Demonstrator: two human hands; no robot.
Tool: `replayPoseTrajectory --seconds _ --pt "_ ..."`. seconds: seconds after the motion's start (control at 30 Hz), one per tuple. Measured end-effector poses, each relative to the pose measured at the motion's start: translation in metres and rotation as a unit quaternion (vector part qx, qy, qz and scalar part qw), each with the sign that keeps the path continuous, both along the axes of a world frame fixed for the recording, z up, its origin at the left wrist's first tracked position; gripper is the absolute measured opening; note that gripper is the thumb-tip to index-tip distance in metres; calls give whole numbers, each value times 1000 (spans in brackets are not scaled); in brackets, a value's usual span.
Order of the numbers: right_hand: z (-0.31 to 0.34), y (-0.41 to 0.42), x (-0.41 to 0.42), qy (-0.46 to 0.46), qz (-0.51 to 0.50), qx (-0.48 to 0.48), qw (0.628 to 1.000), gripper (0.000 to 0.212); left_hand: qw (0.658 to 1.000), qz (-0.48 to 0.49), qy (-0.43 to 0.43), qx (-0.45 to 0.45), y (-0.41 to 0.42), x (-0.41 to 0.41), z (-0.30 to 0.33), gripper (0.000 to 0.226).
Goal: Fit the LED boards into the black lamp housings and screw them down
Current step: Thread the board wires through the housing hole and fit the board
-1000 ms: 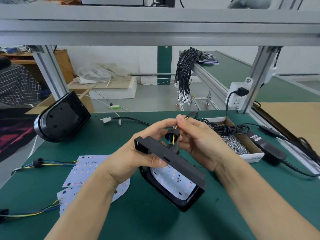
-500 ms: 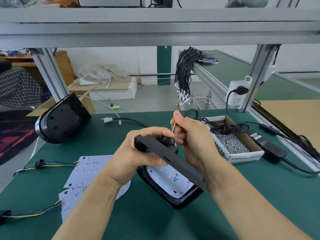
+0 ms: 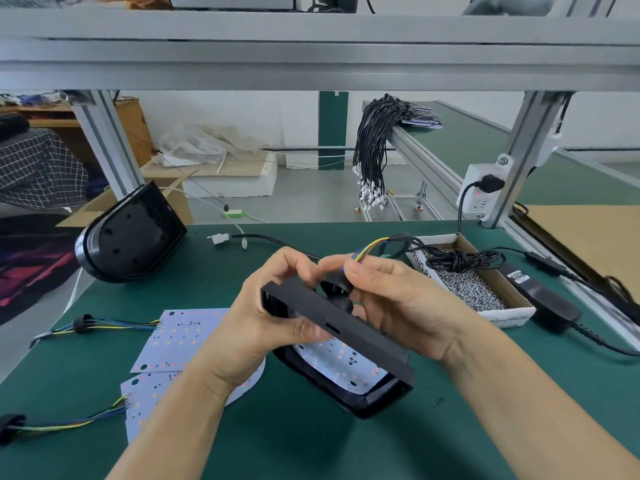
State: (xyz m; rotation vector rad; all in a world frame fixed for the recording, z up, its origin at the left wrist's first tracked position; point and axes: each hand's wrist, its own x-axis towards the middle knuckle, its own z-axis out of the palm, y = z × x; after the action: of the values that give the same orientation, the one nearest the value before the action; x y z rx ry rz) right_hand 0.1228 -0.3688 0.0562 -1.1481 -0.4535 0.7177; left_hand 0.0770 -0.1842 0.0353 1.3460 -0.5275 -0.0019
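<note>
Left hand [image 3: 266, 317] wrapped round the near left end of the black lamp housing [image 3: 349, 332], thumb across its flat rim, fingers curled behind; grip narrow and firm on the housing. Housing lifted off the green surface [image 3: 311, 445], tilted, open side toward the camera. White LED board [image 3: 341, 358] seated inside it, coloured dots showing. Right hand [image 3: 408, 303] behind the housing's far side, fingertips [image 3: 356, 270] pinching the black grommet [image 3: 337, 284] at the back of the housing; grip tight on that piece. Yellow, blue and green wires [image 3: 372, 247] rising from between the right fingers, joining a black cable [image 3: 401, 237] that runs off toward the right.

Two loose LED boards [image 3: 180, 337] flat on the surface to the left, overlapping, partly under the left wrist, each with a coloured wire tail [image 3: 104, 323] trailing left. Second black housing [image 3: 130, 233] standing on edge at the far left of the surface. Cardboard box of small screws [image 3: 467, 289] just right of the right hand, a coiled black cord [image 3: 460, 259] lying across its far end. Black power adapter [image 3: 543, 296] beside the box, further right.
</note>
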Motion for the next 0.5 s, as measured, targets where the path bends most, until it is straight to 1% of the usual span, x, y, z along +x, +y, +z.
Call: replayPoseTrajectory --seconds 0.07,0.13,0.2,0.3,0.37,0.5 --pt "4 -3 0 8 -3 16 1000 17 999 45 3 17 1 -1 -1 58" --pt "5 -7 0 8 -16 11 1000 19 997 69 0 23 1 -2 -3 55" --pt "4 -12 -1 12 -16 10 1000 20 998 64 -6 23 1 -2 -3 52" --pt "5 -15 -4 8 -7 3 1000 15 998 61 -4 31 0 -1 -2 49" --pt "6 -14 -6 12 -4 5 1000 18 998 59 0 24 0 1 -4 47" --pt "6 -11 -11 40 12 20 999 19 998 58 8 5 -1 2 -6 51"
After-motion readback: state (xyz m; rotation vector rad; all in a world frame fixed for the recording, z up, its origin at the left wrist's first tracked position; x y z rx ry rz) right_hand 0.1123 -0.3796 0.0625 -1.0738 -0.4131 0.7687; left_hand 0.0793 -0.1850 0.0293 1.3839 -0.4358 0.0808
